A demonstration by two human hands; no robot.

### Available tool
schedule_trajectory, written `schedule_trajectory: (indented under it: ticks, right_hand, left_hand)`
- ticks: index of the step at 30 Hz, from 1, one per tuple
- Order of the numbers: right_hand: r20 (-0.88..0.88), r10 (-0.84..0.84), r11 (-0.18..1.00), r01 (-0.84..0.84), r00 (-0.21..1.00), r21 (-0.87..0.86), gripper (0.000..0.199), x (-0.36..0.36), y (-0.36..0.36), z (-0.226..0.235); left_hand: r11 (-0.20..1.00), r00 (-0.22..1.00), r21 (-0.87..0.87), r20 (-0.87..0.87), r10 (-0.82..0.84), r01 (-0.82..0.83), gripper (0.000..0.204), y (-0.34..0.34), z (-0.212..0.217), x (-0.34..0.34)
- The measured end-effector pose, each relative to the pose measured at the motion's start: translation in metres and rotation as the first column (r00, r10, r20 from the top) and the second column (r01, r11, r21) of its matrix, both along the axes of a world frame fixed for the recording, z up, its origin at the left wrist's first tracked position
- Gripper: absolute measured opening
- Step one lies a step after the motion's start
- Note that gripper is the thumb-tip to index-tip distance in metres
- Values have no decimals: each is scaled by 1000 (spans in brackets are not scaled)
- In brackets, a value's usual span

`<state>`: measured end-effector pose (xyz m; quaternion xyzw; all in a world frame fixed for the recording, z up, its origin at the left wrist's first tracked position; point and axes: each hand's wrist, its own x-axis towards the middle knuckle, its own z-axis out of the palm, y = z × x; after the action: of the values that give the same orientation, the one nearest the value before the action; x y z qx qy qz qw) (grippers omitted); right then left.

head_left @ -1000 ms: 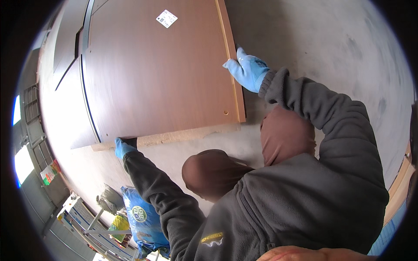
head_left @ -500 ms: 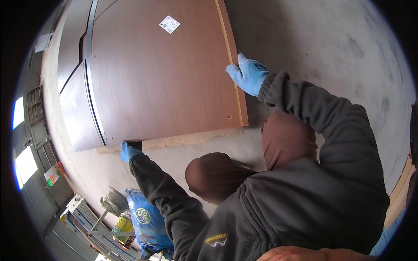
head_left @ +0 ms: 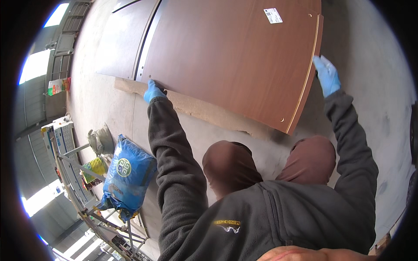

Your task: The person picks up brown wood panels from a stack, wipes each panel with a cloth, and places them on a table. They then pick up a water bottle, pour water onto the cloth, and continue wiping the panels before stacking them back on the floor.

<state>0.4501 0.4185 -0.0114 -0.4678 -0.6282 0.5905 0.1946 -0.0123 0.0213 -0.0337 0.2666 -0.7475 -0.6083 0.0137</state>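
A large reddish-brown wood-look panel point(head_left: 226, 56) fills the upper middle, with a pale strip along its right side and a white label point(head_left: 273, 15) near its far right. My left hand point(head_left: 154, 91), in a blue glove, grips the panel's near edge towards its left end. On the right edge is my right hand point(head_left: 327, 76), gloved in blue too, closed on the rim with part of its fingers hidden. Beneath the panel's near edge a strip of brown cardboard-like sheet point(head_left: 209, 111) shows. A second brown panel point(head_left: 122, 43) adjoins on the left, past a light metallic strip point(head_left: 148, 41).
A blue plastic sack point(head_left: 128, 174) lies on a metal frame point(head_left: 82, 213) at lower left, beside a grey bucket-like container point(head_left: 101, 139) and a yellow-green bag point(head_left: 93, 168). My brown-clad knees point(head_left: 230, 167) are close to the panel. Grey concrete floor point(head_left: 370, 87) extends on the right.
The view has swung, so the panel sits further right and turned clockwise in the picture. Both hands remain at its edges; the right hand has shifted its hold. More of the blue sack shows.
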Motion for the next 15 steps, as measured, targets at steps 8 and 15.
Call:
schedule_trajectory:
  ticks: [8, 15]
  right_hand:
    - [279, -198, 961, 130, 940, 242, 60, -71, 119, -32]
    - [342, -320, 919, 201, 883, 339, 56, -80, 101, -26]
  left_hand:
    - [933, 995, -346, 16, -94, 93, 57, 0, -3, -9]
    - [983, 1000, -184, 5, 2, -1, 51, 2, -10, -16]
